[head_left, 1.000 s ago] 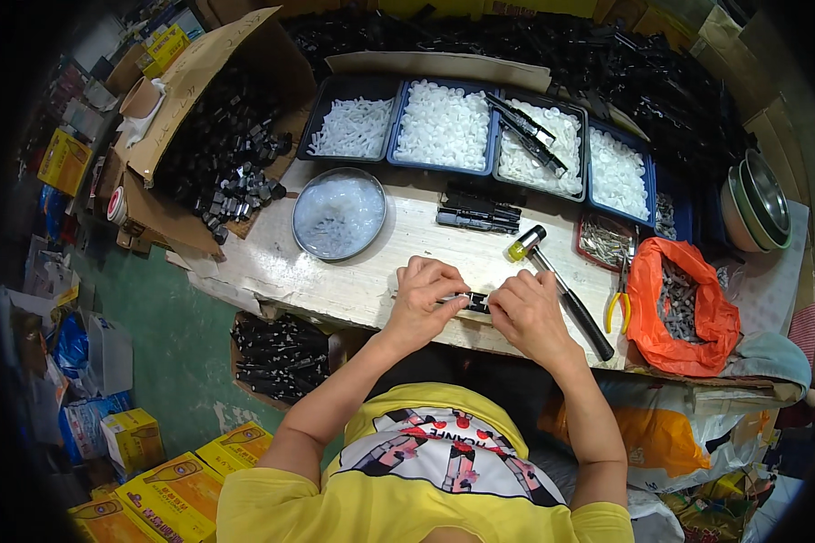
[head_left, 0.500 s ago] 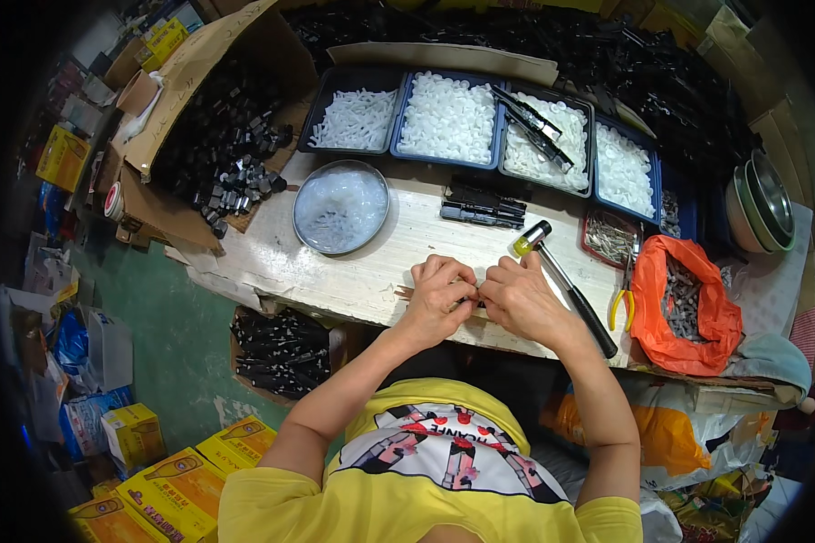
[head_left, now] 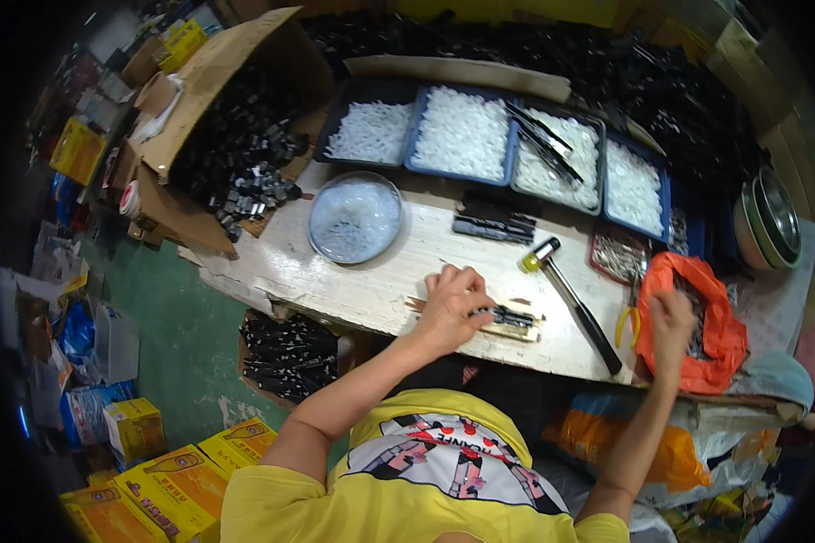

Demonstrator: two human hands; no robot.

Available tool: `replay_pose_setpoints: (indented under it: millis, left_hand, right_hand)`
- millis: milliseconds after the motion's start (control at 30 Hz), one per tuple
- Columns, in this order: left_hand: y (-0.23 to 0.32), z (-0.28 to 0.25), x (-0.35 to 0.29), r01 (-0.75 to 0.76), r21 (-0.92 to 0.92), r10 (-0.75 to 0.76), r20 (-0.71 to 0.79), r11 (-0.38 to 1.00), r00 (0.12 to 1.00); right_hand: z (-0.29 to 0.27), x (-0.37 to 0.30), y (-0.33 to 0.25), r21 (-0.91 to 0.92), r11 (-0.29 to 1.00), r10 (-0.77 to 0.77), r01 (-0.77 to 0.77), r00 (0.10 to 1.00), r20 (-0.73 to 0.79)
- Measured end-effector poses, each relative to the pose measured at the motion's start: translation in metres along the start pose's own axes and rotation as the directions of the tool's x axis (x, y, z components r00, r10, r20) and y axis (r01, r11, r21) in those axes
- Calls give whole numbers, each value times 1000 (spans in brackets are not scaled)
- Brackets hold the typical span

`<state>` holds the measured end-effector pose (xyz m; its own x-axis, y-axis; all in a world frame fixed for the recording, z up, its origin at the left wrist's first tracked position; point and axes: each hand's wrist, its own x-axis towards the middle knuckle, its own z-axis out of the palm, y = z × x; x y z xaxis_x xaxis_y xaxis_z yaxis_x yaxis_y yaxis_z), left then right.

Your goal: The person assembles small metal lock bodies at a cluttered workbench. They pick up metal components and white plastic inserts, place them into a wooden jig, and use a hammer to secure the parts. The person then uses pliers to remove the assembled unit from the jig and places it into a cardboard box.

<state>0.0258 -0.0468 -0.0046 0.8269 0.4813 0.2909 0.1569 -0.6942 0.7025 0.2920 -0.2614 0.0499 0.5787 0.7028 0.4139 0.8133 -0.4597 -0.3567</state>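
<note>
A slim black part (head_left: 514, 317) lies near the bench's (head_left: 285, 271) front edge, the left hand (head_left: 453, 312) curled at its nine-o'clock end (gripping or merely touching, I cannot tell). Toward three o'clock lies a hammer (head_left: 581, 312); farther out, the right hand (head_left: 672, 319), fingers bunched, contents unclear, overlaps an orange bag (head_left: 726, 317).

scuffed green floor (head_left: 167, 317); chipped white workbench (head_left: 290, 271); yellow cartons (head_left: 177, 496) lower left

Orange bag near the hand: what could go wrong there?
The orange bag sits near the front edge of the table, so the right hand might bump it and spill grey parts. The pliers beside it could get knocked. The hammer reaches near that edge too and might fall.
</note>
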Motion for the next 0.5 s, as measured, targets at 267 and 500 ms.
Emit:
replay_pose_setpoints:
  millis: [267, 500]
  left_hand:
    - [-3, -1, -7, -210, 126, 210, 17, 970, 978]
    - [-68, -55, 59, -145, 401, 306, -372, 905, 876]
  right_hand:
    - [-43, -38, 112, -686, 562, 656, -463, 754, 29]
    - [-31, -41, 125, -545, 726, 542, -420, 837, 78]
